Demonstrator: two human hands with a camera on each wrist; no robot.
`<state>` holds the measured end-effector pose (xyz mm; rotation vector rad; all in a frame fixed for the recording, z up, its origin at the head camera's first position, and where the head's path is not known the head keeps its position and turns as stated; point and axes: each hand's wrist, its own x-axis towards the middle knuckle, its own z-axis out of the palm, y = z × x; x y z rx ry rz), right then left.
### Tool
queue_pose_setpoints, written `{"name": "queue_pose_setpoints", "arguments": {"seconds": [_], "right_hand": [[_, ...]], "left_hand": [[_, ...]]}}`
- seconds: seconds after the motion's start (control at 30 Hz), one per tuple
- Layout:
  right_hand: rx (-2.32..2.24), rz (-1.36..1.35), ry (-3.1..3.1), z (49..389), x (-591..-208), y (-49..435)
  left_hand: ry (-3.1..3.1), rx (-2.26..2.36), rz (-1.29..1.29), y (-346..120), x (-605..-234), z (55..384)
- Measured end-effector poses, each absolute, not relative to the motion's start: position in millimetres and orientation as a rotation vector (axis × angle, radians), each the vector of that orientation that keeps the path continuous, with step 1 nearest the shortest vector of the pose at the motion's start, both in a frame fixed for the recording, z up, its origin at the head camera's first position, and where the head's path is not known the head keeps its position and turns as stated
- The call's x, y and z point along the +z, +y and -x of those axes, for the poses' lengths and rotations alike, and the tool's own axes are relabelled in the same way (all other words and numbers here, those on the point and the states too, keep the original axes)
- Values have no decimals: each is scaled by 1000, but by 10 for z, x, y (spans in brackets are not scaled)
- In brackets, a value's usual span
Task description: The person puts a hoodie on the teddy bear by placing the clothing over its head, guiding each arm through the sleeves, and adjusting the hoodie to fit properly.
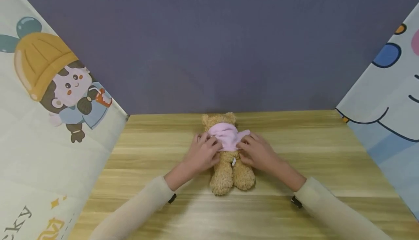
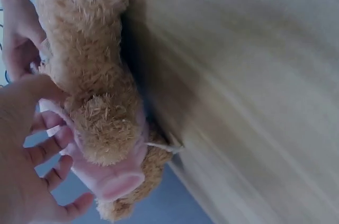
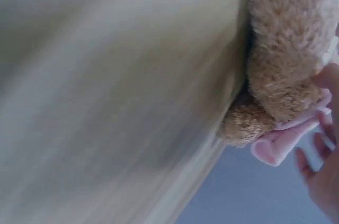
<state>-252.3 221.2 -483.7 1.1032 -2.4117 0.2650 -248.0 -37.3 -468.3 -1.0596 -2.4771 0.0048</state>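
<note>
Pink shirt (image 1: 226,135) partly covers the plush bear (image 1: 222,180), both hands (image 1: 203,152) (image 1: 258,152) pinching fabric.

Soft light, glare on tabletop (image 1: 216,218), wrist views blurred

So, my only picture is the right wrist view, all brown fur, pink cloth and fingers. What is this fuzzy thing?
Observer: A teddy bear; the head view shows its two ears.
Visitor: Cute! Is anything touching its opposite side?
Observer: Yes, the left hand touches the pink top there.
Visitor: Any decoration around?
Observer: A cartoon figure in a yellow hat, printed on the pale panel at the left of the head view.
</note>
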Motion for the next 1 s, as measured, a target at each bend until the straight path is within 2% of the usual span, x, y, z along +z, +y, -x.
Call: {"name": "queue_pose_setpoints", "arguments": {"seconds": [0.33, 0.63, 0.83, 1.0], "right_hand": [[340, -1296, -2269, 2516, -4846, 2124], [525, -911, -2663, 2669, -4763, 2436], [610, -970, -2640, 2768, -4931, 2399], [472, -1039, -2516, 2789, -5009, 2302]], "left_hand": [[-2382, 128, 1203, -245, -4708, 2427], [-2563, -102, 874, -253, -4606, 2495], [-2670, -36, 794, -237, -4679, 2520], [-2643, 150, 882, -256, -4862, 2522]]}}
